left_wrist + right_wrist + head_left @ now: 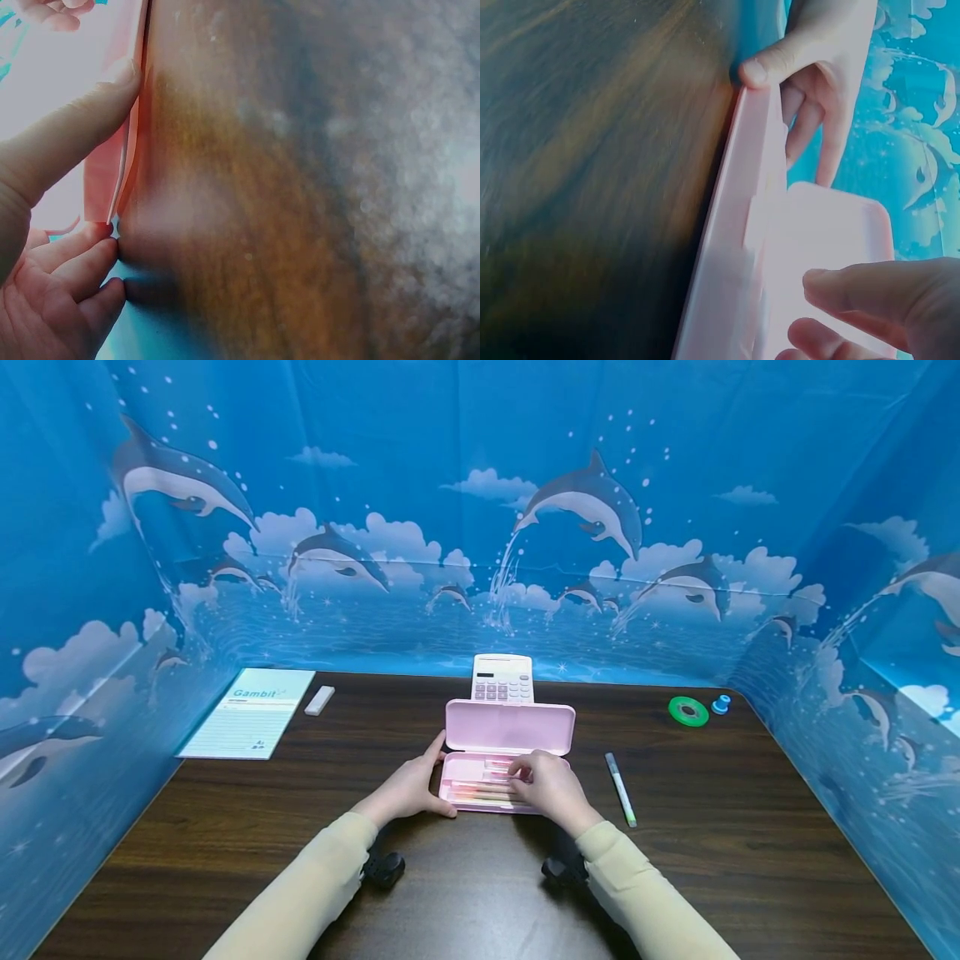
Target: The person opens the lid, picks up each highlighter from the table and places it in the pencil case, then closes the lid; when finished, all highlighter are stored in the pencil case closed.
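A pink pencil case lies with its lid raised, several slim pens in its tray. At the case's left end my left hand grips it, thumb at the front corner and fingers round the side. In the left wrist view the thumb presses the front edge. Over the right part of the tray is my right hand, fingers bent and fingertips close to the pens. The right wrist view shows a gap between the right hand's fingertips, with nothing visible in it.
A white calculator stands behind the lid. A capped marker lies right of the case. Farther right are a green tape roll and a small blue item. A notepad and white eraser lie at left.
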Demonstrator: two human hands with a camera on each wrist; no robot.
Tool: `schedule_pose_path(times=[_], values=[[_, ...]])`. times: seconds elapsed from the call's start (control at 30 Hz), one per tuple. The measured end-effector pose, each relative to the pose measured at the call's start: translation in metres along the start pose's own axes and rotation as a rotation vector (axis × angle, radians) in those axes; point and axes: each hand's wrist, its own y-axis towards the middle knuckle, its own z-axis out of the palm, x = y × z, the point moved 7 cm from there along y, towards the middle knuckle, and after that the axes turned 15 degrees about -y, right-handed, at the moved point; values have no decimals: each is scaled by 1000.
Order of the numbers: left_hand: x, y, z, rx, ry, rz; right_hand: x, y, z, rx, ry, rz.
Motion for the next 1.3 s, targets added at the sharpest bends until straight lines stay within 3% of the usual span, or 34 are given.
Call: schedule_pose_path(times=[0.6,1.3], values=[[-2,0,1,1,18,17,-68,-21,-17,-7,-9,176],[-1,-2,1,-3,-2,-20,-147,-55,-19,121,5,367]])
